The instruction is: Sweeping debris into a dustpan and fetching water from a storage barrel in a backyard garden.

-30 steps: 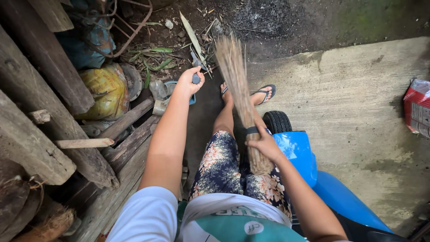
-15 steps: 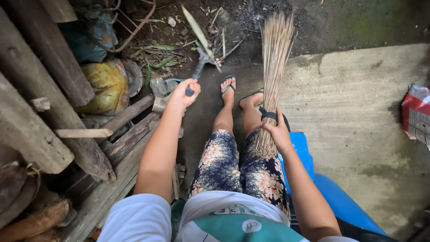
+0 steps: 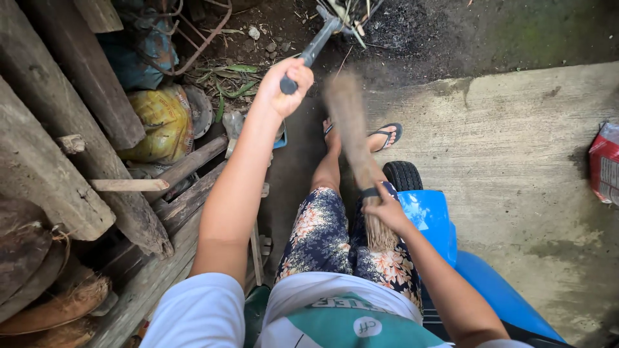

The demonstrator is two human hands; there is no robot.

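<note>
My left grip (image 3: 288,77) is wrapped tight round the end of a dark handle (image 3: 314,46), arm stretched out ahead over the ground. The handle runs up and away to a head (image 3: 342,14) at the top edge of the view, where twigs and dry leaves are caught; I cannot tell what kind of head it is. My right grip (image 3: 385,211) is closed round the bound neck of a stick broom (image 3: 351,132), just above my right knee. A black band (image 3: 370,191) circles the broom right at my fingers. The bristles point away from me, down between my legs towards my feet, and they are blurred.

Counted: one handled tool, one broom, two sandals (image 3: 385,134) on my feet, at the near edge of the dirt ground (image 3: 451,32) where it meets the concrete slab (image 3: 516,142). I am sitting on one blue ride-on toy (image 3: 429,222) with one black wheel (image 3: 403,175) showing.

To my left lies a heap of planks (image 3: 77,148), with one yellow sack (image 3: 158,125) against them. One red packet (image 3: 605,161) sits on the slab's right edge.
</note>
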